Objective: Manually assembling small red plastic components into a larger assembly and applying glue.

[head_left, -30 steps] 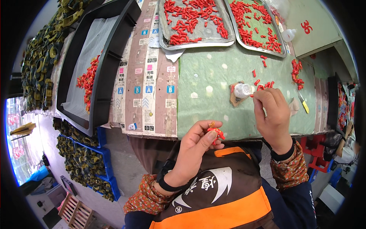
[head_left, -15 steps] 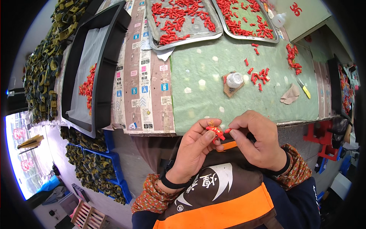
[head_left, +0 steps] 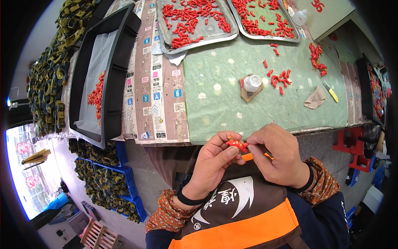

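My left hand [head_left: 209, 161] pinches a small red-and-gold plastic figure [head_left: 237, 144] between thumb and fingers, just off the table's front edge. Closed at the figure's right end, my right hand [head_left: 278, 155] has its thumb and fingertips together there. The small red part it held is now mostly hidden by the fingertips, and I cannot tell whether it is joined to the figure. Ahead of my hands, a small clear jar [head_left: 252, 83] stands on a wooden block [head_left: 247, 97]. Loose small red parts [head_left: 282, 79] lie right of the jar.
Two metal trays [head_left: 203, 44] of red parts sit at the back. A black bin [head_left: 108, 103] with red-and-gold pieces stands left. At right lie a red cluster [head_left: 316, 58], a beige cloth [head_left: 315, 98] and a yellow-handled knife [head_left: 331, 92]. Blue crates [head_left: 129, 182] are below left.
My right hand has moved slightly left, bringing its small red part up against the figure. The figure has turned more level in my left hand.
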A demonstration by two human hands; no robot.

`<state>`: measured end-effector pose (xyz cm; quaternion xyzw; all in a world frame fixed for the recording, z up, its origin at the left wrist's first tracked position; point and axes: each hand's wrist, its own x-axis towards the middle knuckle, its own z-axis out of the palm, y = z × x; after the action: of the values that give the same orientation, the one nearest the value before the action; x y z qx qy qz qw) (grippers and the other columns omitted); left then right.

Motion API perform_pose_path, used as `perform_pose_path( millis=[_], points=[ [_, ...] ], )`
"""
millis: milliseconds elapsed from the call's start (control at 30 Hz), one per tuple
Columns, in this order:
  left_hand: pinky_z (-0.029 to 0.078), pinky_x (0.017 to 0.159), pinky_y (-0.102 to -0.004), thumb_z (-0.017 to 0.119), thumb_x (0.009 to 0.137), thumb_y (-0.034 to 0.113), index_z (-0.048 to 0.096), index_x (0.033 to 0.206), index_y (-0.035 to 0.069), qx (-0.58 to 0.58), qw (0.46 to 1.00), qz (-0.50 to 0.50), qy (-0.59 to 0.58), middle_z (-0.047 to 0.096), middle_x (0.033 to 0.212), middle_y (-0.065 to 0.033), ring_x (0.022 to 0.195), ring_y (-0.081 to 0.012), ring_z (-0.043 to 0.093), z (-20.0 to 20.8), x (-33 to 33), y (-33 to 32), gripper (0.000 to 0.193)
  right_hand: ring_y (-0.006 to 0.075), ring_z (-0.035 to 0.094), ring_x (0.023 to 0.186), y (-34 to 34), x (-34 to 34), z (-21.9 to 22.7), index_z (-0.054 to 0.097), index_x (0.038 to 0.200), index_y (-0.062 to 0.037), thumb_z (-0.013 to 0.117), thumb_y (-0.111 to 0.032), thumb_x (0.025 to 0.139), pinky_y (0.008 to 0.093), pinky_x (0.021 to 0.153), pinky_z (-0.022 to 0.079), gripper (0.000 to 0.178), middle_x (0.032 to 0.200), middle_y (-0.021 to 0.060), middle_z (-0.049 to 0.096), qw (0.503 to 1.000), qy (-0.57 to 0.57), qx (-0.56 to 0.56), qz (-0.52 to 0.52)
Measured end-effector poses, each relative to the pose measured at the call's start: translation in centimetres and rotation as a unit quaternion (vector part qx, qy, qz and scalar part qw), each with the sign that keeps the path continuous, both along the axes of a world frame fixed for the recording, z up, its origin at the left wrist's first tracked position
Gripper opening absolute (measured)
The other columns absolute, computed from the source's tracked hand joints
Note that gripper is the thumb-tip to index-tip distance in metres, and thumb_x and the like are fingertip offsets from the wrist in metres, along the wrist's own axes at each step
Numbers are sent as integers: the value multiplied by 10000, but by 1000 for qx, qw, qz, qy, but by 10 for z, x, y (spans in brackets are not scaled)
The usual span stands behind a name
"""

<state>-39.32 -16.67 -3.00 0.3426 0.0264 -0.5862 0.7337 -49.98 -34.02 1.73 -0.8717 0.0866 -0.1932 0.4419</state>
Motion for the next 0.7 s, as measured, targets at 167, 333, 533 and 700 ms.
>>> perform_pose_path(
  millis=[167, 333, 533, 700],
  points=[
    [597, 876, -283, 655, 1036, 118, 593, 1300, 21, 2, 1000, -10, -12, 688, 1140, -62, 947, -90, 660, -1, -1, 0, 289, 340, 637, 684, 3, -3, -1, 607, 921, -16, 727, 58, 808, 418, 598, 496, 180, 794, 137, 628, 1000, 10, -2, -4],
    [586, 838, -270, 656, 1031, 120, 597, 1247, 12, 44, 998, -17, -37, 704, 1074, -61, 916, -105, 685, 2, -4, -3, 249, 347, 642, 690, 6, -6, -2, 598, 905, -8, 715, 61, 811, 428, 606, 508, 166, 792, 142, 628, 1000, 18, -12, -2],
    [576, 832, -258, 650, 1037, 126, 612, 1244, 18, 63, 997, -31, -21, 698, 1066, -42, 907, -90, 669, -4, -5, 1, 236, 352, 639, 701, 8, -6, -8, 589, 904, 0, 695, 69, 813, 433, 623, 516, 156, 804, 147, 617, 998, 27, -57, 21],
    [578, 829, -255, 647, 1043, 130, 626, 1240, 23, 75, 997, -36, -3, 698, 1056, -31, 904, -82, 671, -4, -7, 1, 225, 354, 632, 693, 11, -7, -14, 583, 900, 6, 685, 78, 812, 433, 617, 511, 153, 795, 147, 609, 998, 21, -54, 16]
  ],
)
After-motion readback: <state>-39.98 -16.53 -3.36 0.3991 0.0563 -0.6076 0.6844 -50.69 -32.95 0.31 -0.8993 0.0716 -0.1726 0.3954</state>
